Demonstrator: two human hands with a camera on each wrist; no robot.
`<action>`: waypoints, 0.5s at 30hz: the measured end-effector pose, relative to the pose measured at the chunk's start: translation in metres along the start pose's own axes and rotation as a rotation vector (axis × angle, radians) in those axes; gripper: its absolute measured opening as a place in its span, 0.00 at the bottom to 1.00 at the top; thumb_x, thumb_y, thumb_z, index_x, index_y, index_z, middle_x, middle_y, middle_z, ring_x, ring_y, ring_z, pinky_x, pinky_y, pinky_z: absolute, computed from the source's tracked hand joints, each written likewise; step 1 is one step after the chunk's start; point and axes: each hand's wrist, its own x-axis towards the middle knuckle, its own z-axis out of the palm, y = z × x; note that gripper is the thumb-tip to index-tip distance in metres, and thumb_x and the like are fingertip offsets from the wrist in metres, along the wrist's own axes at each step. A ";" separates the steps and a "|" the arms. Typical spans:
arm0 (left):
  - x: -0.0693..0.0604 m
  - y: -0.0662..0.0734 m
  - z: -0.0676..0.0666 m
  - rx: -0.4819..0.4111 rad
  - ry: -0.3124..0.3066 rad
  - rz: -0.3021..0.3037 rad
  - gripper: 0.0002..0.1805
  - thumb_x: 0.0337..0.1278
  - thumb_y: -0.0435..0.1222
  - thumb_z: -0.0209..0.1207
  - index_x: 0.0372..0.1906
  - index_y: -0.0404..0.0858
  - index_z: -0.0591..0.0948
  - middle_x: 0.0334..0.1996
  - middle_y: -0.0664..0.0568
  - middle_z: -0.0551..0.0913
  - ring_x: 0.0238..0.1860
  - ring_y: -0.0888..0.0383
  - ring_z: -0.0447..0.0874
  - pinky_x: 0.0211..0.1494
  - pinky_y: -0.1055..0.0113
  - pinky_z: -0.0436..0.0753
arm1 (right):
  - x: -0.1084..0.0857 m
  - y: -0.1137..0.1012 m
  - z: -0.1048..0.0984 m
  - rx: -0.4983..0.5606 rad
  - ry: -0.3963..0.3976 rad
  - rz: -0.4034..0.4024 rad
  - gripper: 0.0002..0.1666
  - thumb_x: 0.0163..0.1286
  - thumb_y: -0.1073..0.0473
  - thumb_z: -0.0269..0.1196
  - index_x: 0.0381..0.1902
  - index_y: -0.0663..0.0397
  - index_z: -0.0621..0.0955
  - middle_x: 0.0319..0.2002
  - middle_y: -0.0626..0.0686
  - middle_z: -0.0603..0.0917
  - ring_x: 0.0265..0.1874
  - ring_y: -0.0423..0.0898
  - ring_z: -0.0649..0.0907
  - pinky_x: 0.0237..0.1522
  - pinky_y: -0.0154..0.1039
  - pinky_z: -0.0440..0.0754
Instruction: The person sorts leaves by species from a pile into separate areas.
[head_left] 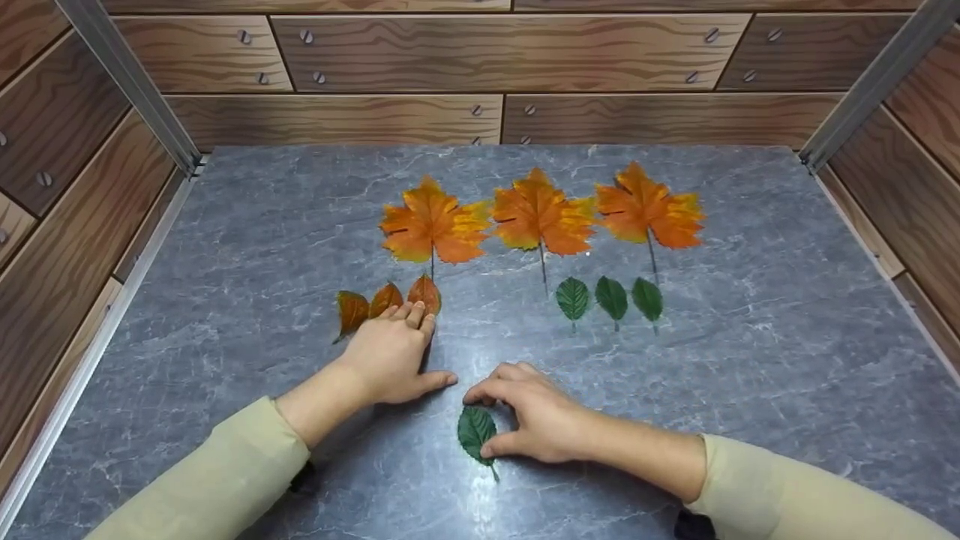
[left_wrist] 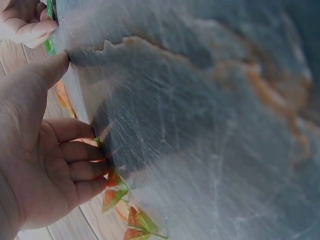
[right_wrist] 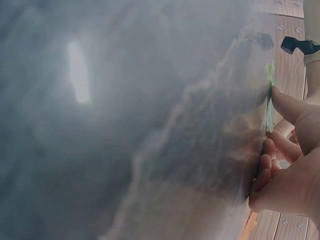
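Note:
In the head view, my left hand (head_left: pixel 390 352) lies palm down, its extended fingertips on the rightmost of three small orange-brown leaves (head_left: pixel 425 292); its thumb points right. Two more, a middle brown leaf (head_left: pixel 385 298) and a left brown leaf (head_left: pixel 352 310), lie beside it. Closer to me, my right hand (head_left: pixel 536 412) holds a green leaf (head_left: pixel 475 429) flat on the table between thumb and curled forefinger, the stem toward me. The left wrist view shows the left hand (left_wrist: pixel 55 155) with fingertips at the tabletop. The right wrist view has the leaf (right_wrist: pixel 270 102) edge-on.
Three orange maple leaves, left (head_left: pixel 433 225), middle (head_left: pixel 541 214) and right (head_left: pixel 649 206), form a row toward the back. Below them at right lie three small green leaves (head_left: pixel 611 298). The grey marbled table (head_left: pixel 787 337) ends at wood-patterned walls (head_left: pixel 510 56).

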 end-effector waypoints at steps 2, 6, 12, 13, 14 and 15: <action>0.000 0.000 0.000 -0.003 0.001 0.000 0.56 0.67 0.72 0.55 0.79 0.28 0.67 0.78 0.31 0.64 0.80 0.37 0.62 0.81 0.45 0.62 | 0.000 -0.001 0.000 -0.003 -0.007 0.002 0.32 0.59 0.48 0.81 0.61 0.41 0.84 0.50 0.40 0.80 0.52 0.43 0.75 0.58 0.47 0.75; 0.000 0.000 0.000 -0.007 -0.001 -0.002 0.56 0.67 0.72 0.55 0.79 0.28 0.67 0.78 0.31 0.64 0.80 0.37 0.61 0.81 0.45 0.62 | 0.001 -0.001 0.000 -0.006 -0.017 0.010 0.31 0.59 0.48 0.81 0.60 0.41 0.84 0.50 0.40 0.80 0.52 0.43 0.74 0.58 0.47 0.74; 0.000 0.000 0.001 -0.003 0.003 0.001 0.56 0.67 0.71 0.55 0.79 0.28 0.67 0.78 0.31 0.64 0.80 0.37 0.62 0.81 0.45 0.63 | 0.001 -0.001 0.000 0.002 -0.008 -0.001 0.31 0.59 0.49 0.81 0.58 0.42 0.84 0.47 0.41 0.80 0.49 0.42 0.74 0.56 0.46 0.74; 0.000 0.000 0.001 -0.003 0.003 0.001 0.56 0.67 0.71 0.55 0.79 0.28 0.67 0.78 0.31 0.64 0.80 0.37 0.62 0.81 0.45 0.62 | 0.001 -0.001 0.000 0.005 -0.003 -0.009 0.30 0.59 0.49 0.81 0.58 0.42 0.84 0.47 0.41 0.80 0.49 0.42 0.74 0.56 0.46 0.74; 0.000 0.000 0.000 -0.004 0.002 0.001 0.56 0.67 0.71 0.55 0.79 0.28 0.67 0.78 0.31 0.64 0.80 0.37 0.61 0.81 0.46 0.62 | 0.001 0.000 0.000 0.008 0.003 -0.016 0.30 0.59 0.49 0.81 0.57 0.42 0.83 0.47 0.41 0.80 0.49 0.42 0.74 0.55 0.46 0.74; 0.000 0.000 0.000 -0.006 -0.001 0.001 0.56 0.67 0.71 0.55 0.79 0.28 0.67 0.78 0.31 0.64 0.80 0.37 0.61 0.81 0.46 0.62 | 0.001 0.000 0.000 0.011 0.007 -0.022 0.30 0.59 0.49 0.81 0.57 0.41 0.83 0.47 0.41 0.80 0.48 0.42 0.74 0.55 0.45 0.74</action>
